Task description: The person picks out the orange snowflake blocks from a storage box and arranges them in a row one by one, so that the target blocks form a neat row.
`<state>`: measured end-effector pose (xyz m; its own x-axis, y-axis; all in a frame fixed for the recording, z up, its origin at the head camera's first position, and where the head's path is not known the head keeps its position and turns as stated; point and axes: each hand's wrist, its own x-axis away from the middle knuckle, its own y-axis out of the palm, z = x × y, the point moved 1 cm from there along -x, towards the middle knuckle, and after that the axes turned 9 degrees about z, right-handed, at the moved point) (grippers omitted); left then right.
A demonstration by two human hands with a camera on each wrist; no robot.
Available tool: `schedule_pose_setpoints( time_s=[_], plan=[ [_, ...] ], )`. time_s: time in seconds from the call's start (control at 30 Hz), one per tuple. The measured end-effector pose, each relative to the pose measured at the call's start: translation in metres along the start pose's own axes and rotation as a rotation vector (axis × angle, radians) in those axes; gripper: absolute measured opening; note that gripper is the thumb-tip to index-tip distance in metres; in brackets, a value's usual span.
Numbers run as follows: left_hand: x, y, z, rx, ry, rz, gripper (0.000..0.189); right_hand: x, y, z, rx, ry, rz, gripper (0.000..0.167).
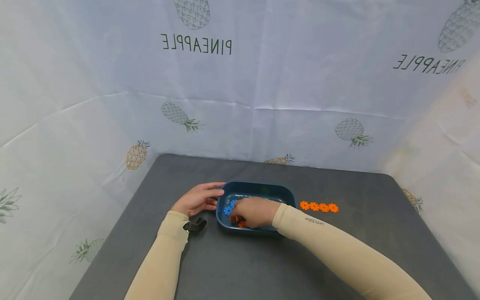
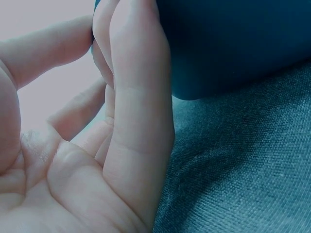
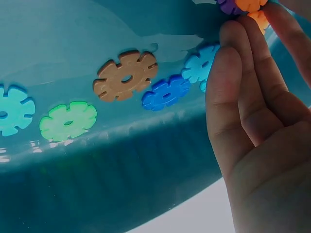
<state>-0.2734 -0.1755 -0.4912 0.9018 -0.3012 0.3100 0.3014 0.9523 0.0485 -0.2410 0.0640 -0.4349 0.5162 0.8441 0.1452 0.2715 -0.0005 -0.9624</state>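
Observation:
A dark blue plastic tray sits on the table, with small notched flower-shaped discs inside. My left hand rests at its left end, fingers against the outer wall and rim. My right hand reaches down into the tray. Its thumb and fingertips pinch at an orange disc, next to a purple disc. Along the tray floor lie a brown disc, a blue disc, a green disc and light blue discs. The right hand hides part of the tray in the head view.
A straight row of several orange discs lies on the grey table, right of the tray. A black wristband is on the left wrist. White pineapple-print cloth hangs behind the table and at both sides.

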Motion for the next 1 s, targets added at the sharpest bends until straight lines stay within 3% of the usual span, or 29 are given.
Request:
schedule_pose_setpoints(
  time_s=[0.6,0.83,1.0],
  plan=[
    [-0.0001,-0.0005,-0.0008,0.020,-0.011,-0.005,0.062,0.0002,0.0024,0.0016,0.003,0.010,-0.020,0.027],
    [-0.0002,0.0000,-0.0011,0.009,-0.012,0.001,0.062,-0.0009,0.0033,0.0029,0.021,0.034,-0.020,0.034],
    [0.0002,0.0003,0.0003,0.000,-0.008,0.006,0.062,-0.0010,-0.0007,0.0044,0.000,0.051,-0.014,0.029]
  ],
)
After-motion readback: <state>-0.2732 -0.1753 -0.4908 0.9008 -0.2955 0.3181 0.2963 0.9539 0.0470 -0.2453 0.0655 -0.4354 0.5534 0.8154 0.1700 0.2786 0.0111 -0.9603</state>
